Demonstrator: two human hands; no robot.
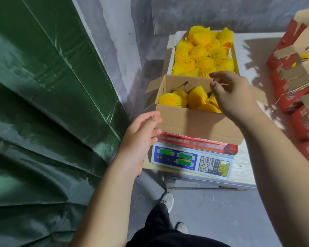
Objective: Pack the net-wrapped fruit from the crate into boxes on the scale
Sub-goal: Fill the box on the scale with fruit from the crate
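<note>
Box (194,122) sits on the scale (191,160) so weight reads while filling. Left hand (141,132) steadies its corner, loosely open; right hand (234,97) hovers inside, fingers spread, holding nothing.

a fruit packing storeroom: bare concrete walls (118,32) behind the electronic scale (193,160), green tarpaulin (43,104) left of it, stacked red cartons (292,82) right of it.
</note>
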